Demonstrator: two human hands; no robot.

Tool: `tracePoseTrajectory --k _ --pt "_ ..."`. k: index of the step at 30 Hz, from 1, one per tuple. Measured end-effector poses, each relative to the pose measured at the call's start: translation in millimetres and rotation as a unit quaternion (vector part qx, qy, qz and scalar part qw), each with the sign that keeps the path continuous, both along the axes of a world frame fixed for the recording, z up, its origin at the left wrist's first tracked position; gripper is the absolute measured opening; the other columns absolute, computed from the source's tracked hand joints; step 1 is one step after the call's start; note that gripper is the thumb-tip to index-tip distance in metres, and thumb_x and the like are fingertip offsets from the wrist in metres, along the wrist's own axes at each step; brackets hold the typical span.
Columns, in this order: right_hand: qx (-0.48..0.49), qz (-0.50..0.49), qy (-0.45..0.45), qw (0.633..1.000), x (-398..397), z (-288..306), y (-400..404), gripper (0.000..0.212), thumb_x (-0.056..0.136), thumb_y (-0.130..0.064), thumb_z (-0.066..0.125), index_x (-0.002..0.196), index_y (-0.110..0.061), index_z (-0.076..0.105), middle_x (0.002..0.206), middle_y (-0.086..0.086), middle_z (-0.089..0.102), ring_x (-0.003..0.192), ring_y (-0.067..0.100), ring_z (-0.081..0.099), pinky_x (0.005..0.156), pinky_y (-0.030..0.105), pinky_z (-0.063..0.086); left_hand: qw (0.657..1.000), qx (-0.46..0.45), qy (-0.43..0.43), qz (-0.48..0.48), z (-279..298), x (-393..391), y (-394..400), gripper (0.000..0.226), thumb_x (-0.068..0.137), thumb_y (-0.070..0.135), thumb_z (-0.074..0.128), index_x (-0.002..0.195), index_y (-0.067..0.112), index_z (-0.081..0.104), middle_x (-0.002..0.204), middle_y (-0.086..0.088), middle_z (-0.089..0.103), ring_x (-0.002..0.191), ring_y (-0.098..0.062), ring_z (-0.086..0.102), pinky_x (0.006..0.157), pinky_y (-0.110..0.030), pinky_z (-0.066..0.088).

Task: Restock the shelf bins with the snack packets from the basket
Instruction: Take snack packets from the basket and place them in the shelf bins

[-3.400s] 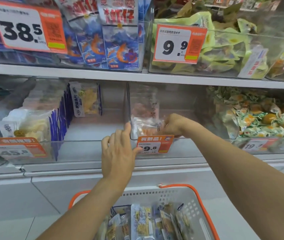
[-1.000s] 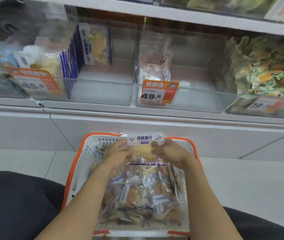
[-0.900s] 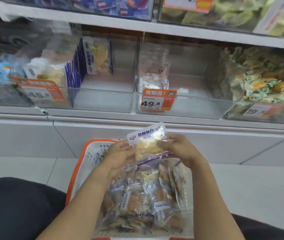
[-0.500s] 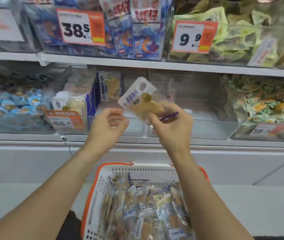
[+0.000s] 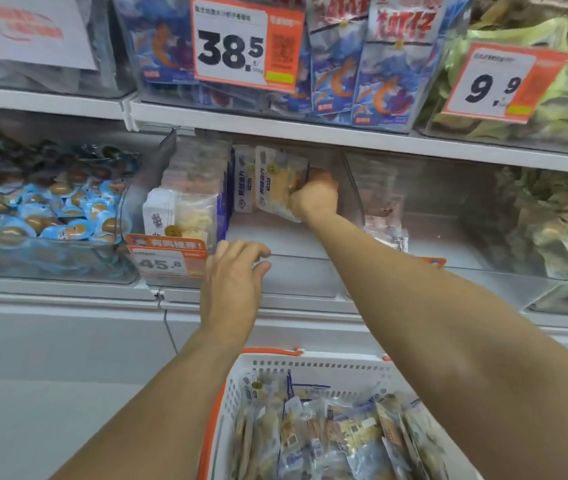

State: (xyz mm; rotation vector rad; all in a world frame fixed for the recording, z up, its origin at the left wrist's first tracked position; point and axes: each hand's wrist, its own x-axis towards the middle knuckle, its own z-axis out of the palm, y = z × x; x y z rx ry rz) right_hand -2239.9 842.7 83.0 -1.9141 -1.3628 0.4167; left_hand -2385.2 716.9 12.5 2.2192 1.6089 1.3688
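Observation:
My right hand (image 5: 313,199) reaches deep into a clear shelf bin (image 5: 296,271) and grips a snack packet (image 5: 275,183) with a white label strip, held upright. It stands against another packet of the same kind (image 5: 242,183) at the back of the bin. My left hand (image 5: 232,282) hovers at the bin's front wall, its fingers loosely curled and holding nothing. Below, a white basket with an orange rim (image 5: 275,370) holds several more packets (image 5: 327,438).
White and blue packets (image 5: 180,211) fill the left part of the same bin behind a 45.8 price tag (image 5: 166,258). A bin of blue wrapped eggs (image 5: 43,216) is at left, and a nearly bare bin (image 5: 449,230) at right. Shrimp packets (image 5: 379,64) sit on the upper shelf.
I lifted one packet out of the basket with both hands. My right hand has carried it up into the bin; my left hand let go and now hovers at the bin's front.

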Motion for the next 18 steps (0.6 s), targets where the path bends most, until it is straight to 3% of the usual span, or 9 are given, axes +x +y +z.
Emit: tracePoseTrajectory --k 2,4,6,8,10,15,18 --pt "-0.016 0.009 -0.026 0.999 -3.2 -8.3 26.8 0.02 0.093 -0.02 0.062 0.108 -0.009 0.067 0.114 0.015 0.069 0.108 0.032 0.066 0.084 0.034 0.053 1.0 0.015 -0.005 0.004 -4.2 0.1 5.5 0.016 0.081 0.008 0.078 0.093 0.015 0.071 0.088 0.002 0.065 0.088 -0.024 0.054 0.077 -0.038 0.04" --pt "-0.021 0.024 -0.032 0.999 -5.9 -16.2 47.5 0.004 0.091 -0.018 0.061 0.093 -0.015 0.062 0.105 0.013 0.068 0.106 0.031 0.067 0.081 0.035 0.053 1.0 0.029 -0.007 0.009 -7.8 1.9 8.5 0.016 0.08 0.007 0.079 0.09 0.015 0.07 0.085 0.003 0.064 0.086 -0.021 0.051 0.075 -0.036 0.036" --pt "-0.012 0.03 -0.023 0.999 -8.3 -27.1 61.8 0.01 0.09 -0.019 0.062 0.082 -0.016 0.057 0.096 0.011 0.068 0.1 0.031 0.068 0.077 0.034 0.052 0.999 0.04 -0.013 0.009 -10.0 2.6 10.7 0.017 0.079 0.005 0.079 0.089 0.015 0.069 0.083 0.003 0.063 0.085 -0.017 0.047 0.073 -0.035 0.035" --pt "-0.004 0.031 -0.014 0.999 -8.8 -38.2 71.8 0.015 0.09 -0.026 0.066 0.087 -0.012 0.065 0.095 0.01 0.072 0.089 0.027 0.069 0.068 0.027 0.052 0.999 0.044 -0.024 0.005 -11.6 1.4 14.3 0.017 0.079 0.004 0.079 0.088 0.015 0.069 0.082 0.004 0.063 0.084 -0.015 0.044 0.073 -0.034 0.034" --pt "-0.003 0.033 -0.019 0.999 -8.3 -45.6 76.5 0.026 0.088 -0.036 0.07 0.091 -0.011 0.067 0.09 0.006 0.071 0.074 0.019 0.063 0.056 0.019 0.043 0.999 0.045 -0.025 0.004 -13.5 0.9 16.4 0.018 0.08 0.003 0.078 0.088 0.015 0.069 0.082 0.005 0.062 0.084 -0.015 0.044 0.073 -0.035 0.034" --pt "-0.002 0.024 -0.002 1.0 -6.0 -54.8 82.0 0.037 0.085 -0.038 0.075 0.107 -0.009 0.068 0.111 0.007 0.071 0.102 0.024 0.067 0.081 0.029 0.053 0.998 0.056 -0.022 0.012 -16.5 1.7 16.9 0.018 0.08 0.0 0.077 0.088 0.014 0.068 0.082 0.004 0.062 0.083 -0.016 0.044 0.072 -0.035 0.034" --pt "-0.012 0.024 0.014 1.0 -4.8 -51.5 78.5 0.047 0.082 -0.036 0.079 0.116 -0.009 0.061 0.117 0.008 0.069 0.106 0.024 0.066 0.082 0.027 0.052 0.998 0.063 -0.019 0.007 -16.2 1.1 16.8 0.019 0.08 -0.001 0.077 0.088 0.014 0.068 0.082 0.004 0.062 0.083 -0.015 0.043 0.072 -0.033 0.033"
